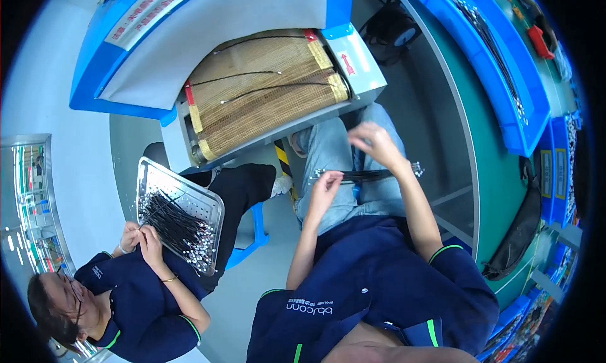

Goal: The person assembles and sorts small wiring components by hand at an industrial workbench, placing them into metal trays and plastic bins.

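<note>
A bundle of thin black cables with silvery end pieces lies across my thighs. My left hand is at the bundle's left part, its fingers closed on the cables. Above the bundle, near my right knee, I hold my right hand raised with its fingers loosely bent and pointing left. Thumb and fingers look apart there, and no cable shows between them. The bundle's right end sticks out beyond my right forearm.
Ahead, a conveyor with a brown mesh belt carries several black cables under a blue hood. At left, a seated co-worker handles cables over a perforated metal tray. A green worktable with blue bins and a black pouch stands right.
</note>
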A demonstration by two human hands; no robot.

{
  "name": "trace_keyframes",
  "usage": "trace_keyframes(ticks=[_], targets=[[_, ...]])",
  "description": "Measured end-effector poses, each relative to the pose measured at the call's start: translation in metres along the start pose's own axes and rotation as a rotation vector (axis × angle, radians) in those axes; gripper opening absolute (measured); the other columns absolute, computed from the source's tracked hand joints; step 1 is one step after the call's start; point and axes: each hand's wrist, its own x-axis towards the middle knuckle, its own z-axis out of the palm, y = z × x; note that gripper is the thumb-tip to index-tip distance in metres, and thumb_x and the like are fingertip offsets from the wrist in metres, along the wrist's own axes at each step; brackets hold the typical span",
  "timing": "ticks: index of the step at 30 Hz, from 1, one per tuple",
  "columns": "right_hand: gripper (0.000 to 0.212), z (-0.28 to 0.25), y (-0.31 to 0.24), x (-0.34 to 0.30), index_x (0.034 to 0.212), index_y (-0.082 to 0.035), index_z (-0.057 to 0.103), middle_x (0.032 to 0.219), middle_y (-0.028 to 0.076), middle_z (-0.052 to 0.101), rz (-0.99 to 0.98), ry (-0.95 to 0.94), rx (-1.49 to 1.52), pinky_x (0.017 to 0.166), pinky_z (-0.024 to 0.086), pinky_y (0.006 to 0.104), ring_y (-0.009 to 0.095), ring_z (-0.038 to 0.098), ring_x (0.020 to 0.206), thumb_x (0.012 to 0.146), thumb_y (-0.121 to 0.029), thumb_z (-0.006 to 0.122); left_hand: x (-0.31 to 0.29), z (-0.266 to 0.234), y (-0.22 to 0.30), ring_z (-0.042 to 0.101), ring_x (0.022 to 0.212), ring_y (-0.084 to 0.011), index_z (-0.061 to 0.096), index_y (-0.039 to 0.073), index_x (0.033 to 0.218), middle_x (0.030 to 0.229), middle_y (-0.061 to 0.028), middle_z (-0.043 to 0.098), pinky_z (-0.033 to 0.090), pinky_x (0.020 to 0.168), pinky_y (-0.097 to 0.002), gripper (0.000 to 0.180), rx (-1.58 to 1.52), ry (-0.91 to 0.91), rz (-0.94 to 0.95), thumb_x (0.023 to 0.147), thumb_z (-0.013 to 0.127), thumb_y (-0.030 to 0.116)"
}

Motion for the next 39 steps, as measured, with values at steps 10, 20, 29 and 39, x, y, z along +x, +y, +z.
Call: trace_keyframes(ticks=[10,20,29,39], targets=[[0.008,-0.014,0.120,-0.159,0.075,-0.009,0.064,0.087,0.004,0.061,0.271,-0.211,-0.197,0.081,0.047,0.0372,0.024,0.058,0.090,0.070,-0.013,0.069,0.037,0.064,-0.056,0.059,0.084,-0.0073,0.061,0.001,0.103,0.092,-0.0038,0.065,0.046,0.075,-0.0212,0.012,-0.077,0.095,0.027,0.091,0.059,0.006],[0.007,-0.027,0.144,-0.167,0.080,-0.008,0.067,0.087,0.006,0.062,0.214,-0.196,-0.144,0.084,0.046,0.0366,0.025,0.057,0.091,0.073,-0.011,0.066,0.037,0.080,-0.048,0.059,0.093,-0.0098,0.058,0.000,0.107,0.101,-0.0059,0.063,0.046,0.083,-0.0227,0.016,0.117,0.133,-0.016,0.092,0.055,0.001],[0.013,-0.055,0.128,-0.169,0.086,-0.003,0.067,0.091,0.010,0.063,0.306,-0.219,0.159,0.076,0.050,0.0371,0.028,0.062,0.082,0.076,-0.010,0.063,0.029,0.089,-0.032,0.059,0.091,-0.0177,0.057,0.004,0.117,0.097,-0.0084,0.059,0.047,0.082,-0.0289,0.025,0.646,0.107,0.288,0.093,0.053,0.007],[0.024,-0.077,0.088,-0.150,0.102,-0.013,0.063,0.092,0.004,0.061,0.021,-0.102,0.016,0.067,0.052,0.0370,0.026,0.063,0.084,0.078,-0.017,0.067,0.030,0.128,0.017,0.066,0.071,-0.0143,0.064,0.000,0.103,0.081,-0.0109,0.068,0.052,0.064,-0.0266,0.017,0.366,-0.087,0.025,0.089,0.059,0.008]])
